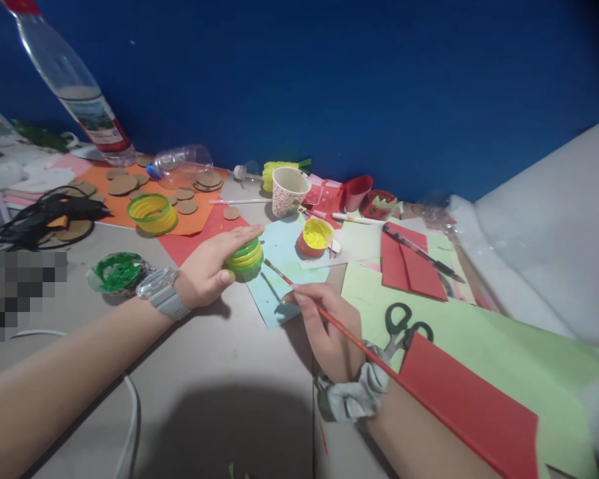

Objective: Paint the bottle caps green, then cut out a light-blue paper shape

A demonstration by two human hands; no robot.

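Observation:
My left hand [207, 266] is closed around a ribbed piece painted in green and yellow bands [245, 258], fingers over its top and thumb at its near side. In my right hand [329, 322] is a long red-handled paintbrush [339, 326], held like a pen, its bristles close to the piece's right side. Whether the bristles touch it I cannot tell. Light blue paper [274, 293] lies beneath. On it, behind my right hand, stands a small red cup of yellow paint [317, 236]. Green paint fills a container [117, 271] left of my left wrist.
A yellow-green ring [152, 214] and several cardboard discs [124, 185] lie on orange paper at the left. A patterned paper cup [290, 193] and a tall bottle [90, 106] stand at the back. Scissors [404, 327], a pen [422, 251] and red paper [472, 399] lie right.

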